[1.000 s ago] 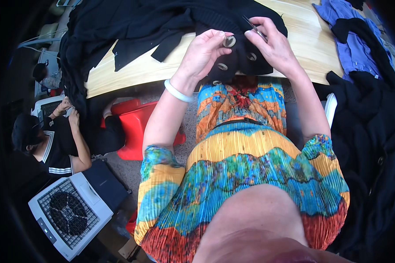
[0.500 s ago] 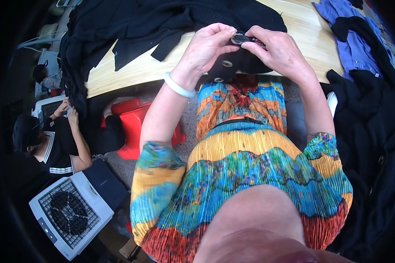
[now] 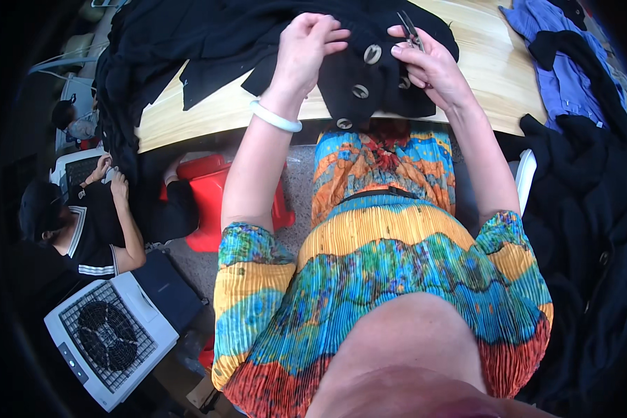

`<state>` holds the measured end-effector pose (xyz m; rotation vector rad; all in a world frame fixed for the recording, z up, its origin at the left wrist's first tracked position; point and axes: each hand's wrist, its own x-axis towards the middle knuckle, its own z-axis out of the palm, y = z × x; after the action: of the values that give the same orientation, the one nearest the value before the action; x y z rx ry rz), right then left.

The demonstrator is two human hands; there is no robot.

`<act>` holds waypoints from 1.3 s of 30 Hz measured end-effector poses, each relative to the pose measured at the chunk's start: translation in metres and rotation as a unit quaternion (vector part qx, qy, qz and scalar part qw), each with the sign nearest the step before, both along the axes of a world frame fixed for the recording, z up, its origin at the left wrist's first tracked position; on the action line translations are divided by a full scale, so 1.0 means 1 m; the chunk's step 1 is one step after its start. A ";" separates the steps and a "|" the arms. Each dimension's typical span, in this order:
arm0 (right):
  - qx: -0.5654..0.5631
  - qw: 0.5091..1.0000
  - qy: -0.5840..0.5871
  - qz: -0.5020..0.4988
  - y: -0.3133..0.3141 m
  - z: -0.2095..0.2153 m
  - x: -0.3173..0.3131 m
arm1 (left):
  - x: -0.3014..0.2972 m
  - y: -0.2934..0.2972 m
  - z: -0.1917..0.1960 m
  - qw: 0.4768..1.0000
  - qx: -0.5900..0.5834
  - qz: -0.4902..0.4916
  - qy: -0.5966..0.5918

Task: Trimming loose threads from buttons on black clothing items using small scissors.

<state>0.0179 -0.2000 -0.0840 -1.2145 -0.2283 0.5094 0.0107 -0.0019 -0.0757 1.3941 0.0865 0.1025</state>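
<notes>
My right hand (image 3: 428, 64) holds small thread snips (image 3: 411, 31), their dark blades pointing away from me and apart at the tips. Up and to the left, my left hand (image 3: 310, 45) is raised over the dark fabric, thumb and forefinger drawn together; anything pinched there is too small to make out. Between and below both hands lies a black knit garment (image 3: 390, 101) on the table, its near edge over the table's edge. Several large buttons sit on it, among them a top button (image 3: 373, 53), a middle button (image 3: 360, 91) and a lowest button (image 3: 343, 123).
More black garments cover the far left of the wooden table (image 3: 188, 115). Blue clothing (image 3: 571, 76) lies at the right end, above a dark heap (image 3: 571, 209). A red stool (image 3: 209, 202), a fan unit (image 3: 111, 341) and a seated person (image 3: 83, 223) are at the left.
My hands have parted from a button on the garment. The left went up and left, the right slightly right. The snips now point upward, and the top button lies uncovered.
</notes>
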 end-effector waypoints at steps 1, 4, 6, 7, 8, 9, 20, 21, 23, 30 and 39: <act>0.045 0.997 0.061 -0.024 0.000 -0.003 0.002 | -0.001 0.003 -0.006 0.997 0.054 0.053 -0.015; 0.115 0.983 0.138 -0.045 -0.001 -0.011 0.006 | -0.018 -0.004 -0.022 0.989 0.097 0.114 -0.014; 0.148 0.972 0.174 -0.053 -0.001 -0.013 0.006 | -0.035 -0.022 -0.028 0.986 0.090 0.136 -0.033; 0.158 0.968 0.186 -0.055 0.001 -0.014 0.006 | -0.042 -0.030 -0.028 0.988 0.089 0.120 -0.033; 0.167 0.964 0.197 -0.058 0.002 -0.014 0.006 | -0.044 -0.038 -0.031 0.987 0.103 0.120 -0.029; 0.166 0.965 0.197 -0.056 0.003 -0.014 0.005 | -0.045 -0.042 -0.030 0.987 0.115 0.111 -0.012; 0.149 0.971 0.177 -0.055 0.004 -0.016 0.001 | -0.046 -0.053 -0.022 0.996 0.019 0.086 -0.005; 0.150 0.971 0.177 -0.056 0.004 -0.015 0.001 | -0.046 -0.051 -0.021 0.997 0.017 0.078 0.006; 0.150 0.970 0.182 -0.056 0.003 -0.014 0.001 | -0.045 -0.048 -0.018 0.997 0.016 0.069 0.016; 0.118 0.979 0.155 -0.057 0.004 -0.008 -0.003 | -0.046 -0.029 -0.014 0.992 -0.104 -0.074 0.026; -0.176 0.955 -0.187 -0.150 -0.005 0.010 -0.020 | -0.043 -0.020 -0.015 0.976 -0.178 -0.126 0.021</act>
<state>-0.0019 -0.2051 -0.0739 -1.6620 -0.2755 0.0469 -0.0323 -0.0216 -0.0911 1.0377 -0.0370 -0.1474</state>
